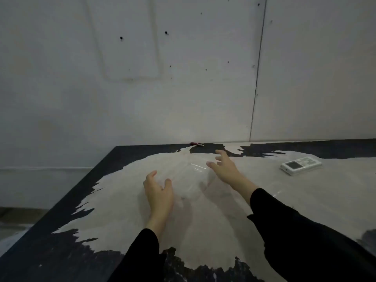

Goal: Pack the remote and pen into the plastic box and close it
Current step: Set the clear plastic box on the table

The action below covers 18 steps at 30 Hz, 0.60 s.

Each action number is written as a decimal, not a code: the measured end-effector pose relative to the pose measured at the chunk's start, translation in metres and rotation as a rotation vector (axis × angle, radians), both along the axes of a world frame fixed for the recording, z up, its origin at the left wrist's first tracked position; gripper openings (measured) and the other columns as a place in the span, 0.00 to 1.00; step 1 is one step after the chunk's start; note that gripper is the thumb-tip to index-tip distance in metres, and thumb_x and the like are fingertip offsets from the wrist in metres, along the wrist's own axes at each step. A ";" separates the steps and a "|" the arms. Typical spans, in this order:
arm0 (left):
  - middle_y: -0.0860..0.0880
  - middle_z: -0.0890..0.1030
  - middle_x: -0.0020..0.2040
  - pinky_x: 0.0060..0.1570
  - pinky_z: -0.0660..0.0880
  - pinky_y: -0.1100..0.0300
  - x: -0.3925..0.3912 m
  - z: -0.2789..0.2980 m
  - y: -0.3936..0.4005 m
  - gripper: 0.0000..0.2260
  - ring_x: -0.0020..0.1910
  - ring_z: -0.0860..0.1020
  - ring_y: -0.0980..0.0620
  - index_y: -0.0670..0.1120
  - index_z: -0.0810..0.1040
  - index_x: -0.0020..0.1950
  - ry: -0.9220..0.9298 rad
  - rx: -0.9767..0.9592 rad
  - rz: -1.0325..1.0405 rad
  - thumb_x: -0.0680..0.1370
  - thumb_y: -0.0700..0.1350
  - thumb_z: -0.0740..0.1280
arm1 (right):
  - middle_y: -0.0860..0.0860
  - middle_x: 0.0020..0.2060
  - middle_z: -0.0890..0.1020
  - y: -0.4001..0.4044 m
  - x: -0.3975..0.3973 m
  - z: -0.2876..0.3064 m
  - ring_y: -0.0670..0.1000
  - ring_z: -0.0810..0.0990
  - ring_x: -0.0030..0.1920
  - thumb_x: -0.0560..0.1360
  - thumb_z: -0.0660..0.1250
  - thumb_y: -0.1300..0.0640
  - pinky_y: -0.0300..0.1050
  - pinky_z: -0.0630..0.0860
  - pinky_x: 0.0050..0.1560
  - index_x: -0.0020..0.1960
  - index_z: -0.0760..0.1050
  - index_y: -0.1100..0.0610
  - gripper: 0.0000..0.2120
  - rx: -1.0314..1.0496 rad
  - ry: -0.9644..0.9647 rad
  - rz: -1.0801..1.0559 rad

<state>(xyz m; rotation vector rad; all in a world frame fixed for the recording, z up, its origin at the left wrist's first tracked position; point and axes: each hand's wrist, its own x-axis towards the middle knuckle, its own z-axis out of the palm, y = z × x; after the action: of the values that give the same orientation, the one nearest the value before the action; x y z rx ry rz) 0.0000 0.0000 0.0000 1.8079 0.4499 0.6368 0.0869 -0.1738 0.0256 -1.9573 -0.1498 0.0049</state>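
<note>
Worn dark table (61, 200) against grey wall (183, 78). I saw clear plastic box (189, 180) centre frame, left hand (159, 192), right hand (223, 167) spread, ungrasping; white remote (301, 165) right, pen (196, 143) far edge.

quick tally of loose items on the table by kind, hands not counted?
Clear plastic box: 1
White remote: 1
Red pen, at the table's far edge by the wall: 1
Total: 3
</note>
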 end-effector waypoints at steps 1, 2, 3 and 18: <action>0.41 0.67 0.68 0.62 0.68 0.51 0.004 0.000 0.001 0.21 0.62 0.71 0.42 0.44 0.65 0.68 0.022 -0.063 0.014 0.76 0.42 0.63 | 0.59 0.70 0.67 0.005 0.004 -0.003 0.57 0.68 0.68 0.74 0.66 0.54 0.51 0.68 0.64 0.73 0.56 0.54 0.31 0.020 0.016 -0.005; 0.41 0.68 0.68 0.62 0.68 0.51 0.007 -0.002 0.001 0.21 0.63 0.70 0.43 0.44 0.64 0.68 0.037 -0.086 0.022 0.76 0.42 0.63 | 0.59 0.71 0.66 0.007 0.006 -0.004 0.57 0.68 0.69 0.74 0.67 0.54 0.51 0.67 0.65 0.73 0.55 0.54 0.33 0.021 0.016 0.005; 0.41 0.69 0.67 0.62 0.69 0.51 0.010 -0.005 0.003 0.21 0.63 0.71 0.43 0.44 0.64 0.68 0.037 -0.087 0.012 0.76 0.42 0.63 | 0.58 0.71 0.65 0.010 0.009 -0.008 0.57 0.67 0.69 0.73 0.67 0.55 0.51 0.67 0.66 0.74 0.55 0.54 0.34 0.003 0.013 0.024; 0.46 0.73 0.68 0.65 0.68 0.56 0.012 -0.018 -0.014 0.17 0.65 0.72 0.48 0.47 0.68 0.69 0.091 -0.021 -0.269 0.79 0.43 0.58 | 0.59 0.43 0.81 -0.064 -0.051 -0.004 0.56 0.77 0.44 0.72 0.63 0.64 0.47 0.71 0.44 0.65 0.66 0.59 0.22 -0.440 -0.056 0.008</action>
<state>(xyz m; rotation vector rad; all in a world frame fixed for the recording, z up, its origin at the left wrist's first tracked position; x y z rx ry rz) 0.0124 -0.0136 -0.0178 1.8416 0.2656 0.3630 0.0359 -0.2375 0.0220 -2.3976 -0.2061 -0.0128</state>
